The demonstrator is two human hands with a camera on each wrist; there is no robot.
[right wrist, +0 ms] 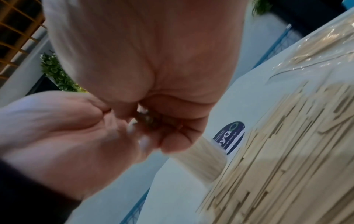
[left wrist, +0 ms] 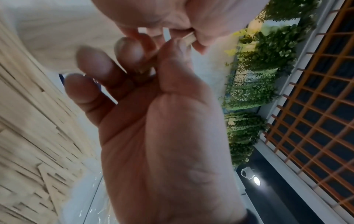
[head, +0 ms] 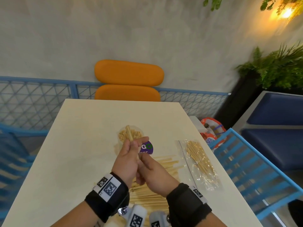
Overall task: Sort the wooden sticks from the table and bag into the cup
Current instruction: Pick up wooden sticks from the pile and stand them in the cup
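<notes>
A clear cup with a purple label stands mid-table, full of upright wooden sticks. My left hand grips a few sticks just in front of the cup, their tops over its rim. My right hand pinches the lower end of the same sticks. In the right wrist view the fingers of both hands meet above the cup. A loose pile of sticks lies under my wrists. To the right, a clear plastic bag holds thinner sticks.
The cream table runs to edges on the left and right. An orange chair stands behind it, and blue slatted chairs flank it. A red-and-white bag sits off the right edge.
</notes>
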